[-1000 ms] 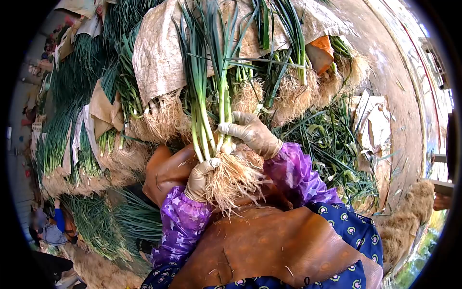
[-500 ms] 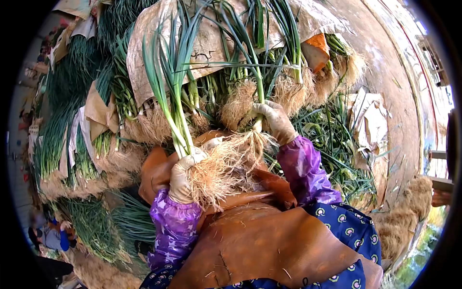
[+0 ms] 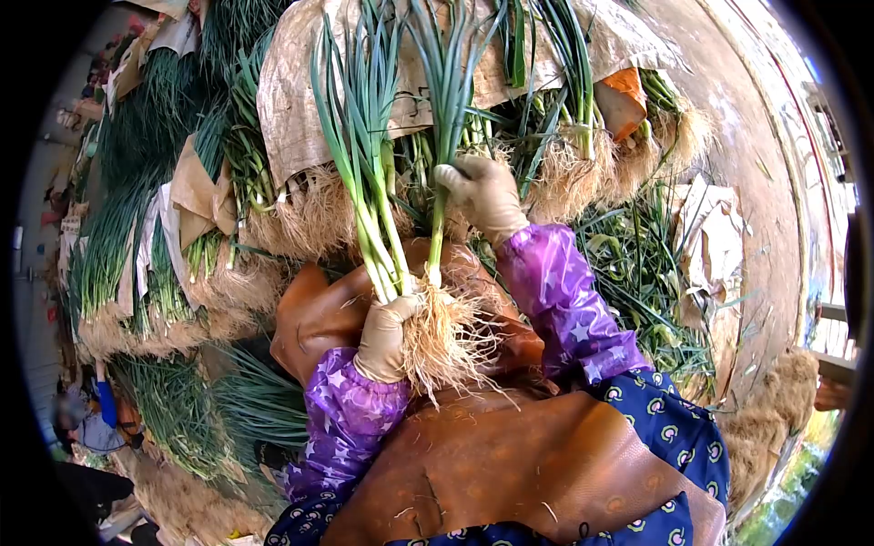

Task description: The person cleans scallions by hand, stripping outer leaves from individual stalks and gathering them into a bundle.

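Note:
My left hand point(image 3: 384, 339), in a pale glove, is closed round the root end of several green onions point(image 3: 371, 214), whose long leaves point up and away. Beside them, my right hand point(image 3: 482, 196) pinches the stem of another green onion point(image 3: 436, 238). Its white base touches the roots point(image 3: 446, 341) of the bunch just right of my left hand. The roots hang loose above the brown apron point(image 3: 510, 455) on my lap. Purple sleeves cover both forearms.
Bundled green onions with roots point(image 3: 309, 214) lie ahead, partly under a beige sheet point(image 3: 296, 109). More bundles point(image 3: 109, 264) fill the left side. Loose leaves point(image 3: 637, 273) and a crumpled sack point(image 3: 708, 241) lie at right. Another person point(image 3: 96, 423) is at the lower left.
Half a second ago my hands were farther apart, with the right-hand onion off to the right. Now that onion stands against the bunch, and my right hand holds it higher up the stem.

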Available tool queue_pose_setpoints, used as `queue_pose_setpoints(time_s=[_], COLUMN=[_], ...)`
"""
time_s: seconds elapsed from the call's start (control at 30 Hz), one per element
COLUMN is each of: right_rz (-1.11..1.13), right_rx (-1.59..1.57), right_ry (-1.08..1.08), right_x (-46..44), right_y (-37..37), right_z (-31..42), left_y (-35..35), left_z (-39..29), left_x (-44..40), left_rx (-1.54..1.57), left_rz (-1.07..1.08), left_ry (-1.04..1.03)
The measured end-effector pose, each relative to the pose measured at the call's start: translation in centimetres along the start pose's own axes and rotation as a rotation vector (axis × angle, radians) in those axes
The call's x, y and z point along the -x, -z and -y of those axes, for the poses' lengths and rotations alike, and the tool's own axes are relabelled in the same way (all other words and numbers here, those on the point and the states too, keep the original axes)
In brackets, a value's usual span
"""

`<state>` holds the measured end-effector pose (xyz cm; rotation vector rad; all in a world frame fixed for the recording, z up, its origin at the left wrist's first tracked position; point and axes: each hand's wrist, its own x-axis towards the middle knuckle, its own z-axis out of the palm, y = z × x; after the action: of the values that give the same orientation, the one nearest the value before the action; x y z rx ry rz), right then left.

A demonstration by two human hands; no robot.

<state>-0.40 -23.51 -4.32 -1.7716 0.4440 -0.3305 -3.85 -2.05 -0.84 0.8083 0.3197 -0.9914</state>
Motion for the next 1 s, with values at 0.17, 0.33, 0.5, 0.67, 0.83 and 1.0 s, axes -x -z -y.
queue_pose_setpoints(time_s=[0.17, 0.33, 0.5, 0.67, 0.83, 1.0], right_rz=[0.057, 0.212, 0.553, 0.155, 0.398, 0.301], right_rx=[-0.622, -1.286, -1.607, -0.936, -0.850, -0.578], right_ry=[0.112, -0.473, -0.226, -0.504, -0.491, -0.407], right_x=[3.8, 8.3, 9.8, 8.5, 5.8, 6.7], right_y=[-0.5, 1.3, 7.3, 6.7, 0.4, 0.2], right_z=[0.6, 3.1, 3.6, -0.2, 2.6, 5.1], left_y=[0.4, 1.1, -0.1, -0.2, 2.1, 1.0], left_z=[0.3, 0.8, 0.6, 0.1, 1.3, 0.2], left_x=[-1.2, -2.7, -2.4, -1.4, -1.2, -0.5], left_rx=[-0.122, -0.167, -0.191, 0.142, 0.431, -0.278], left_rz=[-0.061, -0.085, -0.140, -0.025, 0.313, 0.085], left_ry=[-0.095, -0.201, -0.180, 0.047, 0.325, -0.007])
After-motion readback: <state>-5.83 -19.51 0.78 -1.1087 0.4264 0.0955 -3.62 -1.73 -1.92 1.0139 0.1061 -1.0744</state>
